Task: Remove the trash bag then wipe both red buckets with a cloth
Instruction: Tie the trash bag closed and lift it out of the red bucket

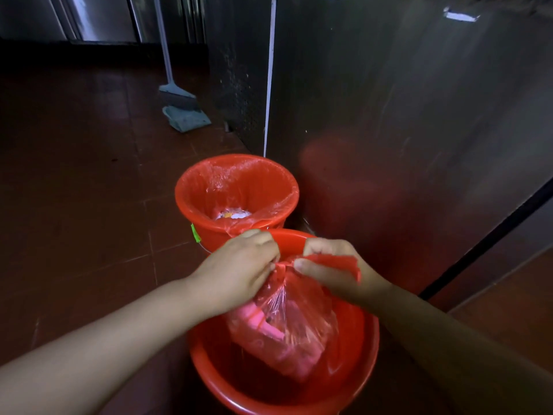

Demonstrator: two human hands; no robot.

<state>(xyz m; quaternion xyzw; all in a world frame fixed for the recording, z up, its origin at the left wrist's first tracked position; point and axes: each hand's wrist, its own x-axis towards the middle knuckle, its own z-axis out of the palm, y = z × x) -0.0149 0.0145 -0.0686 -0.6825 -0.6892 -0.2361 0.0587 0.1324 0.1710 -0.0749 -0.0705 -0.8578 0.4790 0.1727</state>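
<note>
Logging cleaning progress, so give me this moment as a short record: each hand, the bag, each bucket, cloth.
left hand: pinches bag neck
right hand: pinches bag neck, loose flap over it
bag: red, gathered shut, pink waste inside, in near bucket
near bucket: red, liner pulled off the rim
far bucket: red, still lined, some trash at bottom
cloth: on floor by broom, untouched

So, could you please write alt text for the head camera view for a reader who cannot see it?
Two hands, left hand and right hand, pinch the gathered neck of a red trash bag over the near red bucket. Behind stands a far red bucket, still lined, on brown floor tiles beside a steel cabinet.
</note>
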